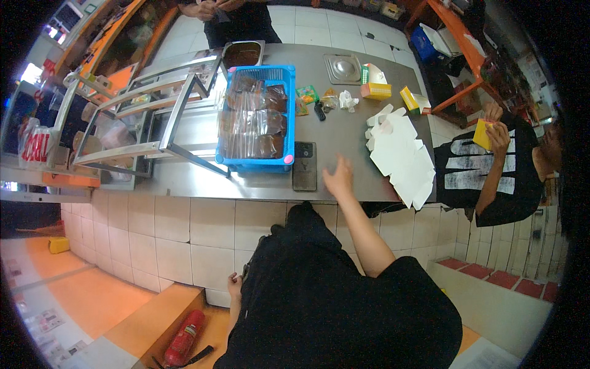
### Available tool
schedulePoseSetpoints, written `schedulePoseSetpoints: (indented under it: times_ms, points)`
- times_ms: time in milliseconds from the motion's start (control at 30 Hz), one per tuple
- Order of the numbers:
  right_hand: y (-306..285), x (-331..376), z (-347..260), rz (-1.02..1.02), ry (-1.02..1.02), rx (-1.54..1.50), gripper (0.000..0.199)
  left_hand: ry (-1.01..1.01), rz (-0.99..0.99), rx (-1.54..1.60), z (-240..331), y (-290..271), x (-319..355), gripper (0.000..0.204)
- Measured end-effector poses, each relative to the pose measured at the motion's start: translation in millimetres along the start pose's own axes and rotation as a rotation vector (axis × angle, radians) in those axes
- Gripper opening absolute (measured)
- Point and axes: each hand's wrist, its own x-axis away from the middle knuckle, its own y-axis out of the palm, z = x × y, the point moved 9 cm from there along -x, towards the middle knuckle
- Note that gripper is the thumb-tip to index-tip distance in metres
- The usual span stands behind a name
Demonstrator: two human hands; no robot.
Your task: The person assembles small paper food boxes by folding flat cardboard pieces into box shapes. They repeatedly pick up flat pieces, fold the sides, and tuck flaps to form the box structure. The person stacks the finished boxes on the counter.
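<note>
My right hand (339, 179) reaches over the steel counter (332, 132), fingers apart, holding nothing. It hovers between a dark flat device (305, 166) on its left and a stack of flat white carton blanks (399, 154) on its right. My left hand (234, 286) hangs low beside my dark clothing, below the counter; its fingers look loosely curled and no object shows in it. A blue crate (287, 98) full of clear bags with dark contents sits further back on the counter.
A metal frame rack (160, 111) stands at the counter's left. Yellow folded boxes (376, 91), small packets and a steel tray lie at the back. A person on the right holds a yellow box (482, 134); another stands behind the counter. A red fire extinguisher (183, 338) lies on the floor.
</note>
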Motion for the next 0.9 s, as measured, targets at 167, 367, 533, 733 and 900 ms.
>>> schedulePoseSetpoints:
  times_ms: [167, 367, 533, 733, 900]
  points:
    - [-88.6, -27.6, 86.2, 0.273, -0.022, 0.165, 0.075, 0.046, 0.016, -0.08, 9.9, 4.1, -4.7, 0.04]
    - [-103.7, -53.0, 158.1, 0.064, -0.048, 0.403, 0.074, 0.168, -0.034, -0.093, -15.3, 7.4, -8.0, 0.045]
    - [-108.1, -60.5, 163.1, -0.021, -0.082, 0.379, 0.056, 0.103, 0.013, -0.08, -19.2, 2.8, -6.1, 0.043]
    - [-116.2, -57.6, 149.5, -0.092, -0.112, 0.339, 0.05, 0.021, 0.052, -0.002, -1.9, 6.8, -3.4, 0.038]
    - [-125.4, -62.9, 152.9, -0.117, -0.083, 0.183, 0.033, 0.001, 0.027, -0.033, -5.6, 13.6, 1.7, 0.035]
